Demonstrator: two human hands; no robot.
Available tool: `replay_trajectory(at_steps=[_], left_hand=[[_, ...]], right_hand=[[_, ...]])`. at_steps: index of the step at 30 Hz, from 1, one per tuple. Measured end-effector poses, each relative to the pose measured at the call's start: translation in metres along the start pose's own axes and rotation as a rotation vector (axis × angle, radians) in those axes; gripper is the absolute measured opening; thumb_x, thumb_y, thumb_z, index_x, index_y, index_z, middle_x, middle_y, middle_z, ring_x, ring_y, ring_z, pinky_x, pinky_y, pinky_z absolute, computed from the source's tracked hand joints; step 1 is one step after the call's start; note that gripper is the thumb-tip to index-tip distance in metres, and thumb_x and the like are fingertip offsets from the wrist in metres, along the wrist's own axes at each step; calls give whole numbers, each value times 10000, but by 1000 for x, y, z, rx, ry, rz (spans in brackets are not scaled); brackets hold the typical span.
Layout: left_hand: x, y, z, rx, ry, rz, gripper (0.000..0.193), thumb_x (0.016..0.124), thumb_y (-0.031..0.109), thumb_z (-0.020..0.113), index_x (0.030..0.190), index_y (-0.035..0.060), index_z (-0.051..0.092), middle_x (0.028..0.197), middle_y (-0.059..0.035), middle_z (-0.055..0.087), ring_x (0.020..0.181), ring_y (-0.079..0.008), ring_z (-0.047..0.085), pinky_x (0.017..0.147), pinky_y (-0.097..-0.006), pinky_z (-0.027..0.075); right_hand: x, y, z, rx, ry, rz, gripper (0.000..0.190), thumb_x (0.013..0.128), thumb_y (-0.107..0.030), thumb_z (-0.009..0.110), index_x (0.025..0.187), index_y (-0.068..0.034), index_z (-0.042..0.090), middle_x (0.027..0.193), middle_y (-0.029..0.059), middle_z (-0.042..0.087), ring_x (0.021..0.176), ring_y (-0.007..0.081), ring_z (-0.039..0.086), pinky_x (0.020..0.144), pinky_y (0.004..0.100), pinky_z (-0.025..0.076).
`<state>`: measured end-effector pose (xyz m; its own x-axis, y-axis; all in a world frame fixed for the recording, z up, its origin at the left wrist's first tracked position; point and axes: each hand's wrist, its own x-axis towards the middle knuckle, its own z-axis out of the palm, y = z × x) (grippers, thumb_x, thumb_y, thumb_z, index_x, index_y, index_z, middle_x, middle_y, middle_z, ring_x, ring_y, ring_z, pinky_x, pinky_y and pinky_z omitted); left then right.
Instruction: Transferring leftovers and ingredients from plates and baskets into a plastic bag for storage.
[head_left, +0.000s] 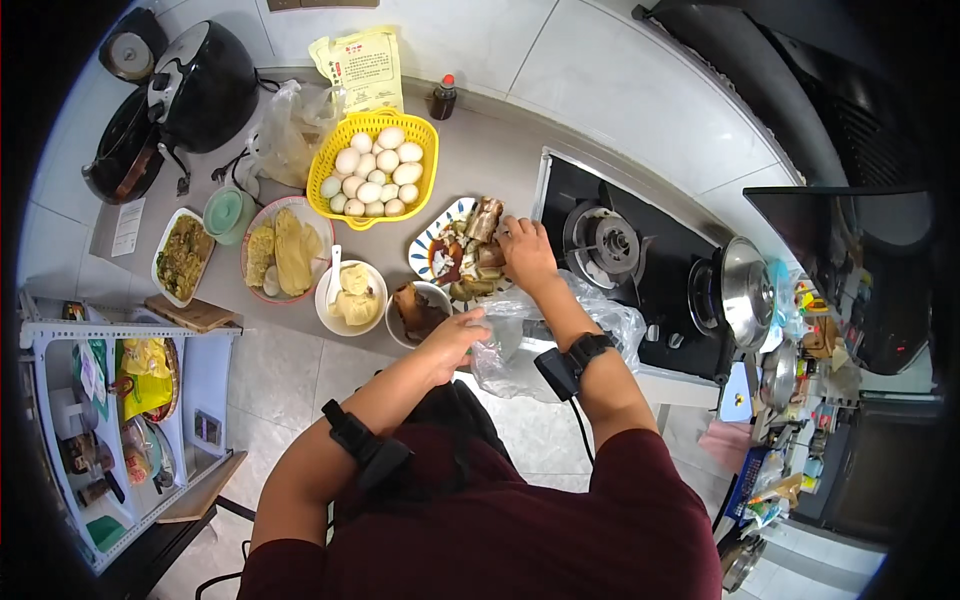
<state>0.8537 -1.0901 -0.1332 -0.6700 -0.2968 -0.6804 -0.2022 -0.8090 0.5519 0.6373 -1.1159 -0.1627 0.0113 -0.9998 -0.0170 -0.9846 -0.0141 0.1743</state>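
Note:
My left hand pinches the edge of a clear plastic bag at the counter's front edge. The bag spreads to the right, under my right forearm. My right hand reaches over a white plate with blue leaf marks, its fingers at the right-hand brown food pieces. Whether they grip a piece is hidden. Dark sauce and scraps lie on the plate's left side. Close to my left hand stands a bowl holding a dark brown piece of food.
A white bowl with a spoon, a plate of yellow food and a yellow basket of eggs stand left. A red-capped bottle is behind. Right are a gas hob and a lidded steel pan.

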Motion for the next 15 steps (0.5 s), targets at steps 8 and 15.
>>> replay_trajectory(at_steps=[8,15], left_hand=[[1,-1,-1,1,4,8,585,872,122,592,1411,75,369,1244,-51,532,1063,-193,538,891,-408,421],[-3,0,-1,-20,-4,2,602,863,136,599,1414,78,364,1253,-50,518,1075,-180,517,876,-397,413]], right_hand=[[-2,-10,-16,166,-29,201,489,699,-393,707,1044,-52,645,1257,95,471,1176,268,437,1047,474,315],[10,-26,-34,16,-170,389,797,751,-670,560,1126,31,619,1273,130,465,1223,270,416,1061,572,257]])
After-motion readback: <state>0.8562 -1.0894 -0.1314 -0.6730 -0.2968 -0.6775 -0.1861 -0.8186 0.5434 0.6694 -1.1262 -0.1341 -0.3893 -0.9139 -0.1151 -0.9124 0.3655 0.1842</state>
